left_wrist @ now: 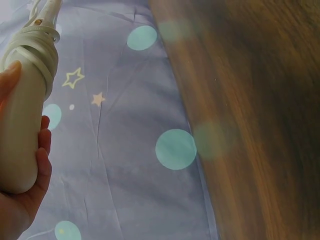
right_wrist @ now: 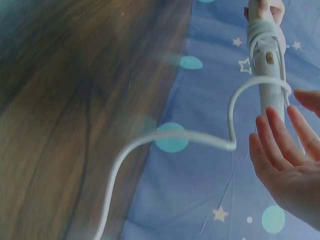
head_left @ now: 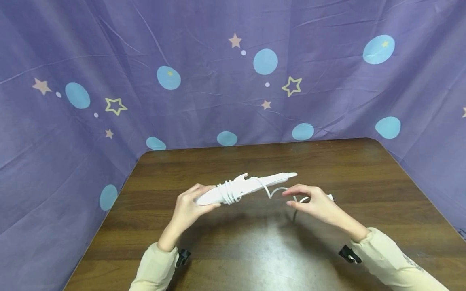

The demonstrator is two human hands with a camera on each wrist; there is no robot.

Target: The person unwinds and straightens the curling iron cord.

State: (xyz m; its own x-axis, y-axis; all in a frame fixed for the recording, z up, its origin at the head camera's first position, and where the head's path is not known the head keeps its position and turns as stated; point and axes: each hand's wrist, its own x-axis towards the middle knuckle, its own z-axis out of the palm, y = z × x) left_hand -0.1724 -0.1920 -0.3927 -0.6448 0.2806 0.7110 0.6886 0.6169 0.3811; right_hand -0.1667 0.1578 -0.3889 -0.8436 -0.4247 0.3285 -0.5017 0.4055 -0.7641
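My left hand [head_left: 187, 208] grips the thick handle end of a white curling iron [head_left: 209, 197], held above the table with its barrel pointing right. Several turns of its white cord [right_wrist: 170, 134] wind round the handle. In the left wrist view, the thumb lies along one side of the handle [left_wrist: 22, 135] and the fingers curl round the other. The loose length of cord runs in bends past the barrel and behind my right hand [head_left: 316, 204]. That hand's thumb and fingers are spread apart, near the barrel tip and cord, pinching nothing. A white plug [head_left: 330, 197] shows just beyond it.
Beneath both hands is a brown wooden table [head_left: 262, 258] with rounded far corners. A purple curtain [head_left: 204, 105] with stars and blue dots hangs behind it and along its sides. Black wrist mounts [head_left: 350, 254] sit at the cuffs of the pale sleeves [head_left: 154, 266].
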